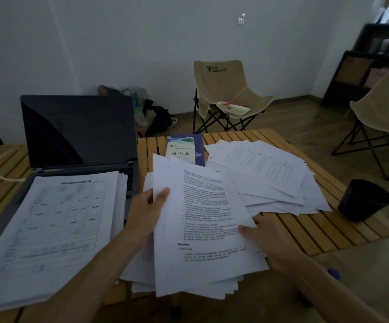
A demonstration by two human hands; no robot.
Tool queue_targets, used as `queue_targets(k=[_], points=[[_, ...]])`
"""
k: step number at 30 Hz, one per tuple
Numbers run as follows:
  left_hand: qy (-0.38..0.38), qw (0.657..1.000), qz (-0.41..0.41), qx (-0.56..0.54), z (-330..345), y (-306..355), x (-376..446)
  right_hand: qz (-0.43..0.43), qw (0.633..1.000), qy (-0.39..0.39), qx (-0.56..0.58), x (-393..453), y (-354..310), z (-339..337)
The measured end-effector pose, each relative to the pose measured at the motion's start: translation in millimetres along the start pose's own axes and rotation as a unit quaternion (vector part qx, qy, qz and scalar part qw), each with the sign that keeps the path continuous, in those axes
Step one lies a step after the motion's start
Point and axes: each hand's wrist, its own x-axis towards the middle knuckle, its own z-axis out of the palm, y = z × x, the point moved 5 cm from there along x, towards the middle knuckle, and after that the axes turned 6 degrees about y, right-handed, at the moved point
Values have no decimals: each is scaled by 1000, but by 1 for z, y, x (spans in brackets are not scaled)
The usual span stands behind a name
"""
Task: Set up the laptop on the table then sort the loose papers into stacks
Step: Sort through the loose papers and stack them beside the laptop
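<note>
An open dark laptop (79, 131) stands on the wooden slat table (305, 229) at the left, its screen off. A stack of printed forms (56, 231) lies over its keyboard. In front of me is a bundle of printed sheets (202, 229). My left hand (146, 213) grips the bundle's left edge, thumb on top. My right hand (265, 238) holds its right edge, thumb on the top page. More loose papers (270, 176) lie fanned out over the table's right half.
A blue booklet (185, 149) lies behind the papers. A black cup (363, 201) stands at the table's right edge. Two beige folding chairs (226, 94) (384, 113) stand beyond, with a dark shelf (356, 73) at the far right. Bags (151, 113) lie by the wall.
</note>
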Motion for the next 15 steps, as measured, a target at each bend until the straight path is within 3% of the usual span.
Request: queue_targets(k=[5,10,15], points=[[150,985,65,49,-61,20,27,-9,994,105,34,11,0,-24],[137,990,-18,-42,-93,11,31,-17,987,160,-8,18,3,-45],[111,993,-26,-42,-85,14,27,9,991,130,13,21,6,-38]])
